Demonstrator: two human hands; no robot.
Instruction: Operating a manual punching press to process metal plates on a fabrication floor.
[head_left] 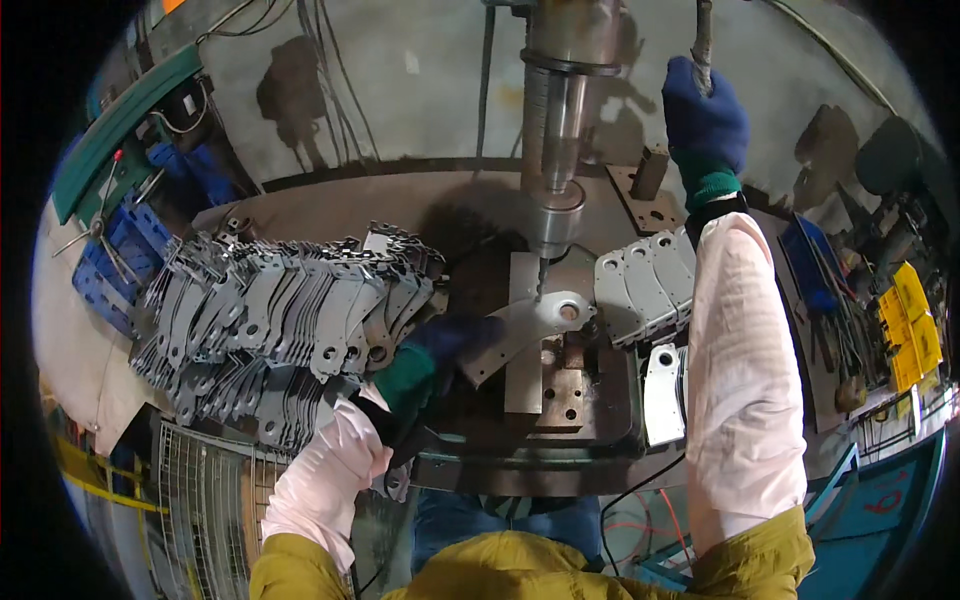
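A curved grey metal plate (520, 326) with a large round hole at its right end lies across the fixture block (523, 385) under the drill press spindle (556, 205). My left hand (440, 352), in a dark blue glove with a green cuff, is closed on the plate's left end; its fingers are partly lost in shadow. The thin drill bit (541, 280) points down at the plate's upper edge; whether it touches cannot be made out. Raised at the upper right, my right hand (706, 118), gloved alike, wraps round the press's lever handle (704, 45).
Dense rows of similar plates (290, 300) stand left of the fixture. More plates (645, 280) are stacked to the right, with a smaller pile (664, 395) below. A yellow bin (908, 325) sits far right, a blue crate (120, 260) far left. A wire cage (215, 500) is lower left.
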